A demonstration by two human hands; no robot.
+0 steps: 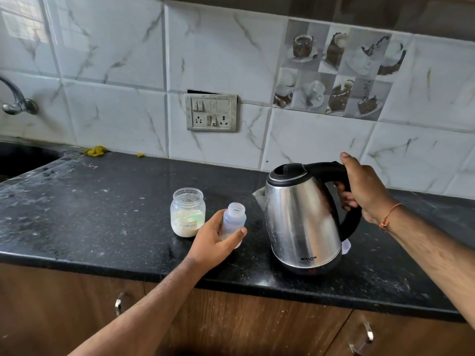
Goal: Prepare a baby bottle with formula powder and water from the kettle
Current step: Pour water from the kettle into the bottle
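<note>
A steel kettle (300,222) with a black lid and handle stands on the black counter (102,214), spout pointing left. My right hand (362,188) grips its handle from the right. A small clear baby bottle (234,217), uncapped and with white powder at its bottom, sits just left of the spout. My left hand (213,240) holds it around the lower half. Behind the bottle stands an open glass jar (187,213) labelled as formula, about a third full of white powder.
A switch and socket plate (211,113) is set in the tiled wall behind. A tap (15,98) and dark sink (20,158) lie far left. Yellow scraps (95,151) lie by the wall. Wooden cabinet doors with metal handles (119,303) are below the counter edge.
</note>
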